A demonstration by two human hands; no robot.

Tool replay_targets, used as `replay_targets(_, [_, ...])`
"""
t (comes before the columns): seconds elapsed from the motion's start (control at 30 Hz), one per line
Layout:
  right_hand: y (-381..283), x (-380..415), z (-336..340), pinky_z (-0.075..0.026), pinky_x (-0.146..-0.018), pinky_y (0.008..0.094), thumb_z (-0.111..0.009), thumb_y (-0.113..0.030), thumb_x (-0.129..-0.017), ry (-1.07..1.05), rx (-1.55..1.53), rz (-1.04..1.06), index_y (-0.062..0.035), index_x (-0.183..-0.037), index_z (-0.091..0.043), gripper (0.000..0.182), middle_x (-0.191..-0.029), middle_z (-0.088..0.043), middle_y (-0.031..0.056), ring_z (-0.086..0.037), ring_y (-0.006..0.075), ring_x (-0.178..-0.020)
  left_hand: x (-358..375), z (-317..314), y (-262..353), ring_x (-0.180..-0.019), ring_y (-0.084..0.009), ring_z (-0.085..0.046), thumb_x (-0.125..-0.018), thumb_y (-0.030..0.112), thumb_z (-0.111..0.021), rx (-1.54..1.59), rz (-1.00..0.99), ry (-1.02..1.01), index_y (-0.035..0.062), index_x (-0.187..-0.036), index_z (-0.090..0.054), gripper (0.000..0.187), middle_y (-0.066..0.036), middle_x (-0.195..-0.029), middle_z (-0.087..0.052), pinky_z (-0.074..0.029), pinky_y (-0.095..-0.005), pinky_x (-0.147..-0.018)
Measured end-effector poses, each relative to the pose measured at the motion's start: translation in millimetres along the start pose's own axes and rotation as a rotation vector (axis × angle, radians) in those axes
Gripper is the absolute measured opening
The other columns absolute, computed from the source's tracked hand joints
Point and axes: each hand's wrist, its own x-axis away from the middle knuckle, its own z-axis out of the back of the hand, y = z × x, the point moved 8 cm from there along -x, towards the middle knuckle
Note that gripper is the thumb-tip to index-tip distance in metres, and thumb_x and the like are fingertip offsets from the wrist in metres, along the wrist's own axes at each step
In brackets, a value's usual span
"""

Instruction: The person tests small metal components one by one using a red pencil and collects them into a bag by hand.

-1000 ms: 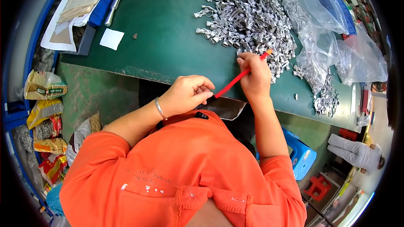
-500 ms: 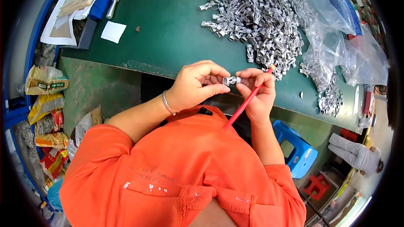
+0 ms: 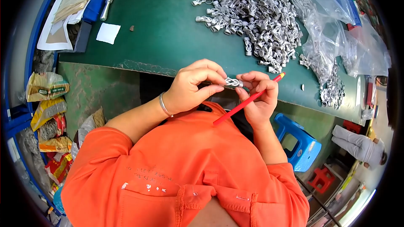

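Note:
A small grey metal fitting (image 3: 234, 82) with twisted open bars and a ribbed end is held between my hands, just in front of the table edge. My left hand (image 3: 194, 85) pinches its left end between thumb and fingers, which hide that end. My right hand (image 3: 261, 96) grips the ribbed right end with thumb and fingertips. Tucked across the same hand is a red pencil (image 3: 242, 104), slanting up to the right, with its yellowish tip beyond the fingers. A large heap of similar metal fittings (image 3: 256, 12) lies on the green table (image 3: 155, 25) beyond my hands.
Clear plastic bags (image 3: 322, 38) with metal parts lie at the table's right. A white paper square (image 3: 108, 33) and a box with papers are at the left. A blue stool (image 3: 296, 143) stands below right. Filled sacks (image 3: 48, 86) line the left; another person (image 3: 360, 146) is far right.
The fitting has turned between my fingers, its ribbed end now at the right. The red pencil has tilted flatter, its tip swinging right. The view has shifted slightly.

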Motion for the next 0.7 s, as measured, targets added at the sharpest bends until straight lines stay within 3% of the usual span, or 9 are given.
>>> replay_targets(0.13, [-0.1,-0.1,-0.9,-0.055,-0.082,0.0337,-0.061,0.019,-0.074,0.042,-0.072,-0.031,-0.0033,-0.089,-0.035,0.037,-0.106,-0.05,0.0186,-0.06,0.0264,-0.1,1.8,2.1,-7.4,-0.09,-0.015,-0.059,-0.075,-0.012,-0.065,0.228,0.114,0.148,-0.0024,-0.094,-0.059,0.022,-0.011,-0.104,-0.055,-0.052,-0.0263,-0.077])
replay_targets(0.27, [3.4,1.6,2.7,-0.055,-0.082,0.0326,-0.063,0.017,-0.072,0.056,-0.088,-0.077,-0.0035,-0.089,-0.035,0.039,-0.108,-0.05,0.0193,-0.06,0.0254,-0.099,1.5,5.9,-3.1,-0.087,-0.017,-0.06,-0.073,-0.011,-0.067,0.161,0.133,0.147,-0.001,-0.089,-0.06,0.02,-0.011,-0.099,-0.058,-0.052,-0.0278,-0.075])
replay_targets(0.33, [1.5,2.0,3.8,-0.054,-0.076,0.0307,-0.068,0.014,-0.071,-0.056,0.04,-0.068,-0.0045,-0.089,-0.036,0.041,-0.107,-0.054,0.0201,-0.06,0.0232,-0.095,-2.3,1.4,15.8,-0.083,-0.0214,-0.062,-0.07,-0.009,-0.069,-0.19,-0.092,-0.028,0.0008,-0.082,-0.061,0.018,-0.011,-0.093,-0.062,-0.052,-0.03,-0.072])
replay_targets(0.37, [-0.2,2.0,12.0,-0.051,-0.069,0.0285,-0.07,0.01,-0.071,-0.033,0.193,-0.029,-0.0058,-0.086,-0.038,0.039,-0.099,-0.06,0.0186,-0.06,0.0209,-0.089,0.0,-1.3,11.7,-0.08,-0.0243,-0.062,-0.068,-0.007,-0.07,-0.17,-0.065,-0.049,0.0023,-0.078,-0.061,0.016,-0.01,-0.089,-0.064,-0.051,-0.032,-0.071])
replay_targets(0.47, [3.0,-8.3,33.9,-0.047,-0.068,0.0253,-0.069,0.008,-0.073,0.154,0.379,0.003,-0.0054,-0.076,-0.04,0.033,-0.082,-0.064,0.0117,-0.06,0.0162,-0.078,6.0,-12.2,-2.8,-0.085,-0.0227,-0.062,-0.072,-0.002,-0.069,-0.241,0.037,-0.177,0.0022,-0.084,-0.064,0.014,-0.009,-0.094,-0.064,-0.052,-0.031,-0.074])
replay_targets(0.57, [-9.6,-35.7,23.1,-0.041,-0.059,0.0326,-0.073,0.002,-0.068,0.089,0.905,0.158,-0.005,-0.084,-0.053,0.026,-0.071,-0.058,0.0065,-0.053,0.0214,-0.063,5.2,-14.5,-2.9,-0.087,-0.0232,-0.062,-0.073,-0.001,-0.068,-0.255,0.056,-0.168,0.0017,-0.085,-0.064,0.013,-0.01,-0.095,-0.064,-0.052,-0.0309,-0.075])
replay_targets(0.6, [-6.2,-41.8,19.3,-0.037,-0.058,0.0386,-0.076,-0.004,-0.064,0.053,1.05,0.171,-0.0067,-0.091,-0.057,0.033,-0.067,-0.054,0.0054,-0.05,0.0265,-0.064,4.3,-13.2,-3.0,-0.084,-0.0211,-0.063,-0.074,-0.001,-0.068,-0.252,0.05,-0.15,0.0009,-0.085,-0.065,0.011,-0.01,-0.095,-0.064,-0.052,-0.0299,-0.073])
replay_targets(0.7, [3.3,-46.7,7.5,-0.034,-0.061,0.0392,-0.076,-0.015,-0.066,0.036,1.29,0.24,-0.0087,-0.083,-0.053,0.029,-0.069,-0.054,0.0056,-0.05,0.0281,-0.071,3.2,-6.5,-9.3,-0.081,-0.0179,-0.063,-0.075,-0.001,-0.067,-0.209,0.192,-0.106,-0.0001,-0.084,-0.064,0.009,-0.009,-0.095,-0.064,-0.052,-0.0279,-0.07])
